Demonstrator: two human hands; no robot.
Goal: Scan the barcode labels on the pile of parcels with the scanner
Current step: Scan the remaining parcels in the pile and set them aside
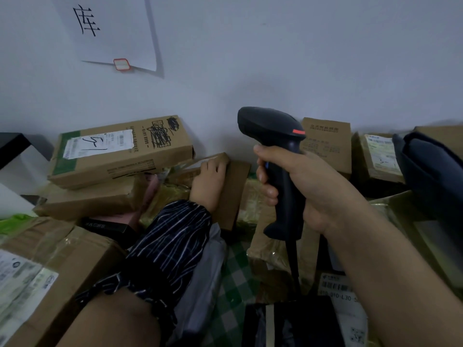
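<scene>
My right hand [308, 189] grips the handle of a black barcode scanner [273, 151], held upright above the pile with its head turned to the left. My left hand [209, 182], in a striped sleeve, reaches to the back of the pile, its fingers curled over the top edge of a small brown cardboard parcel [233, 186] by the wall. Left of it lies a long brown box [120, 154] with a white label [97, 146] marked in black pen. Brown parcels fill the pile around both arms.
A white wall stands close behind the pile, with a paper sheet [110, 31] stuck on it. Labelled boxes [380, 156] stand at the back right beside a dark bag [431, 171]. A large taped box [37, 271] lies front left. A barcode label [335, 288] shows under my right forearm.
</scene>
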